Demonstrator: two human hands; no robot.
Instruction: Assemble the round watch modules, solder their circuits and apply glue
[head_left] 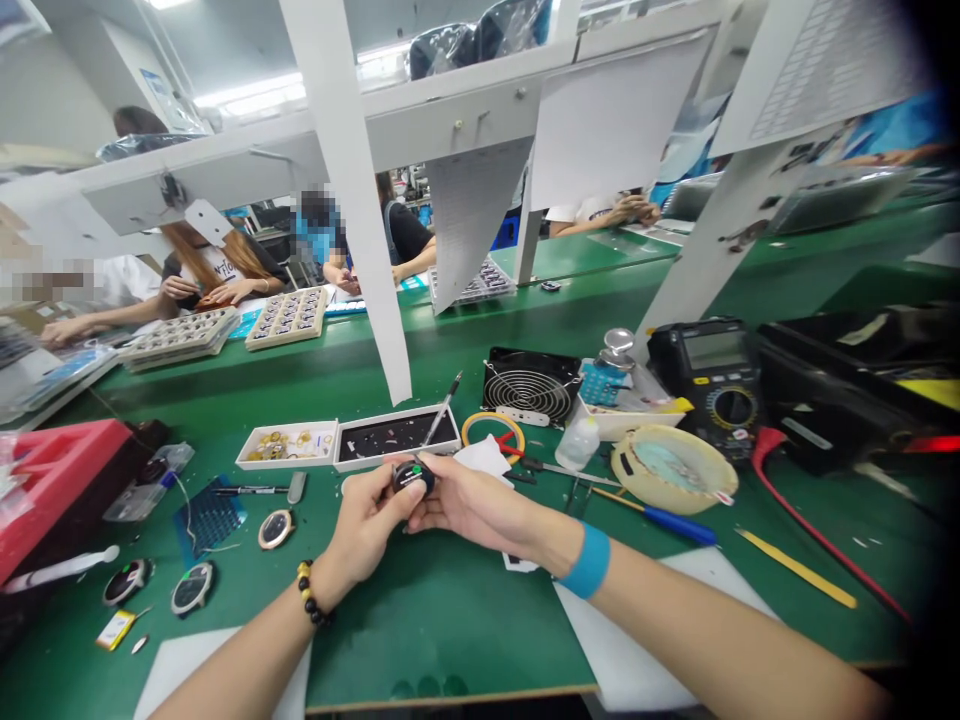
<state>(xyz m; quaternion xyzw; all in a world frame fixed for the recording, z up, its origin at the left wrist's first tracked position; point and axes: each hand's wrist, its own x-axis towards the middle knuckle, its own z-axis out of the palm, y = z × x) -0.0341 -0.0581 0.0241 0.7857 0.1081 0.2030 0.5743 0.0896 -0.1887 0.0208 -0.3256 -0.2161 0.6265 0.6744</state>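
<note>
Between both hands, above the green bench, is a round black watch case (pixel 414 478) with a small green sticker on its face. My left hand (pixel 367 520) pinches it from the left, thumb on the lower part. My right hand (pixel 461 500) closes on it from the right, fingers curled beneath. Just behind the hands lie a white tray of small brass-coloured parts (pixel 287 443) and a black-lined tray (pixel 375 438) with a pen (pixel 442 408) resting in it. A gold-rimmed watch case (pixel 276 529) and two silver-rimmed watch cases (pixel 193 588) sit left of my left forearm.
On the right are a fan (pixel 531 385), a multimeter (pixel 712 380), a yellowish round dish (pixel 675 470) and a blue-handled screwdriver (pixel 679 524). A red foam tray (pixel 60 480) and a small battery (pixel 116 630) lie left. Co-workers sit across the bench beyond white posts (pixel 367 220).
</note>
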